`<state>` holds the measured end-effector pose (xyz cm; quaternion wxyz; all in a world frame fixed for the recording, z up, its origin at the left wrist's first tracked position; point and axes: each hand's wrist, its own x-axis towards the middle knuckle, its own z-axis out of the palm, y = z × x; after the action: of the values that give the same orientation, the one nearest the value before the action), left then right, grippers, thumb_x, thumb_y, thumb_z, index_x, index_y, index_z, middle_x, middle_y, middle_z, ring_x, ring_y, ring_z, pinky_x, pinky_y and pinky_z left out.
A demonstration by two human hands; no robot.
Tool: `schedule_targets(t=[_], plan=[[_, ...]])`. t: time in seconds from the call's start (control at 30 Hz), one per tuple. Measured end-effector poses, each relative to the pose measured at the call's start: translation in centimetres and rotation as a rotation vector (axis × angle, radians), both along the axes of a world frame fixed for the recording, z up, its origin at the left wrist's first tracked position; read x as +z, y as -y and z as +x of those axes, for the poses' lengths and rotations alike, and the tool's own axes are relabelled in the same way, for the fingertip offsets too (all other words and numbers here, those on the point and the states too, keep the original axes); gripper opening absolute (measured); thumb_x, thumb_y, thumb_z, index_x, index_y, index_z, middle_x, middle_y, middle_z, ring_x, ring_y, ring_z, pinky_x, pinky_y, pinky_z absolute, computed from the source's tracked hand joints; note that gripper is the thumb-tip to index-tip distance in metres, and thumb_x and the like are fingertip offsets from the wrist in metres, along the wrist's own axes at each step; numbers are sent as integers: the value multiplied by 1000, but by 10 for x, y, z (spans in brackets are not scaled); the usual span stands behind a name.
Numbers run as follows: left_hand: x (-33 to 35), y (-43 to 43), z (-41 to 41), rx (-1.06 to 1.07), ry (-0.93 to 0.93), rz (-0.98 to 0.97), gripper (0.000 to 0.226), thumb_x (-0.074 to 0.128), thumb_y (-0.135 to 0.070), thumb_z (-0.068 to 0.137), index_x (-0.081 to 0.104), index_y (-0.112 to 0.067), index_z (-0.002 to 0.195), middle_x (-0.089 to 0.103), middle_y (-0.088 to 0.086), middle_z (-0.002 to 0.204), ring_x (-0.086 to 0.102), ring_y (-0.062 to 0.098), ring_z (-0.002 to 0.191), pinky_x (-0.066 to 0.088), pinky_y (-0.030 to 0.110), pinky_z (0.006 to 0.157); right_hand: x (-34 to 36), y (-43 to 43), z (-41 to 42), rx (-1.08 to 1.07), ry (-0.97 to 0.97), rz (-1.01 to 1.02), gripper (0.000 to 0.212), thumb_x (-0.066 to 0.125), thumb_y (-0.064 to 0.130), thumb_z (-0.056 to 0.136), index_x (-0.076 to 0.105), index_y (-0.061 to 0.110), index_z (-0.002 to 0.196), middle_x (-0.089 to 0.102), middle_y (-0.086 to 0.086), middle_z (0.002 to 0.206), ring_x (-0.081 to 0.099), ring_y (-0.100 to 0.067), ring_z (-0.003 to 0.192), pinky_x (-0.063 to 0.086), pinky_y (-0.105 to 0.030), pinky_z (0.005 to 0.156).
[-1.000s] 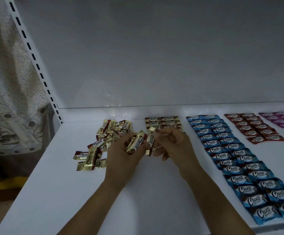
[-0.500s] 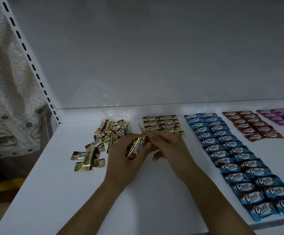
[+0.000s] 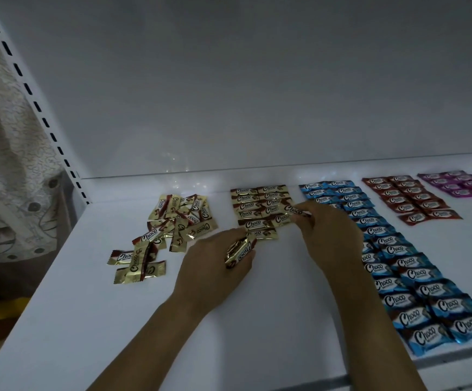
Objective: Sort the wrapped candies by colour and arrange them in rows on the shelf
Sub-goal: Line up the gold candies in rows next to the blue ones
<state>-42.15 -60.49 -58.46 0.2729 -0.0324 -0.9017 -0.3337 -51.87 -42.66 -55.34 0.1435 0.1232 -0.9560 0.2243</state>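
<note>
Where the patterned curtain (image 3: 9, 165) hangs beside the slotted upright (image 3: 32, 100), I see the white shelf (image 3: 88, 320) begin. A heap of loose gold candies (image 3: 181, 218) lies on it. My left hand (image 3: 215, 269) curls round a gripped candy (image 3: 240, 251), perhaps more than one, just in front of the gold rows (image 3: 257, 207). My right hand (image 3: 333, 235) holds a pinched candy (image 3: 294, 210) by its fingertips at those rows' right edge. Further right lie the blue rows (image 3: 398, 263), red rows (image 3: 409, 198) and purple rows (image 3: 463, 184).
</note>
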Motion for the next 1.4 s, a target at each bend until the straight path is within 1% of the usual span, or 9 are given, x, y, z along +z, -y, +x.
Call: schedule_targets(t=[0.27,0.6,0.73,0.8,0.87,0.97,1.1,1.23,1.4], plan=[[1,-4,-6,-17,115,-126,31,49,-48,83,65,-30,102,71,-10,84,67,10,75,54,31,64,-9,2,1,79,107,111,30,47,34,98,55,38,127,65,2,116,59,-19,106,45,-30,84],[-4,-3,-9,1,77,-139,44,41,-56,80,67,-29,103,72,-8,83,68,15,74,55,34,62,-15,10,2,122,84,110,31,44,27,98,60,41,120,66,7,113,61,-14,93,47,-26,75],[-3,-3,-7,-14,89,-79,22,53,-47,84,65,-33,94,65,-18,78,62,3,72,46,19,61,-15,7,1,111,100,82,31,45,26,97,60,40,121,67,6,109,61,-14,89,47,-27,75],[-1,-1,-7,-24,64,36,7,61,-42,86,57,-37,83,56,-20,67,54,-1,64,33,10,55,-13,9,2,142,59,-64,28,49,28,96,62,36,119,67,10,91,57,-5,72,44,-21,64],[2,3,-7,-18,43,235,10,66,-39,87,58,-34,83,58,-15,69,54,2,64,37,14,53,-7,18,8,251,62,-360,19,54,36,94,65,36,109,62,12,73,54,-1,59,41,-19,55],[6,5,-6,-26,55,418,20,74,-23,82,61,-25,97,64,-14,83,60,-1,72,43,11,57,4,37,25,458,332,-715,9,62,34,87,64,29,95,66,-5,74,58,-5,52,42,-17,46],[3,5,-6,-30,79,454,28,76,-22,79,55,-28,96,64,-9,84,58,2,64,44,17,54,9,46,36,593,406,-780,8,65,7,86,67,10,79,64,-5,64,56,-2,52,39,-9,46],[4,6,-6,-82,48,441,25,72,-39,82,65,-19,94,65,-11,74,54,1,53,41,15,48,8,45,34,537,425,-891,12,61,9,89,66,10,78,66,-5,64,58,-8,52,40,-16,43],[9,5,-3,-69,83,586,14,63,-25,89,68,-13,90,60,-3,60,49,1,43,37,18,41,8,42,30,425,465,-1037,10,54,12,94,62,7,89,70,-3,70,57,-10,48,39,-20,40]])
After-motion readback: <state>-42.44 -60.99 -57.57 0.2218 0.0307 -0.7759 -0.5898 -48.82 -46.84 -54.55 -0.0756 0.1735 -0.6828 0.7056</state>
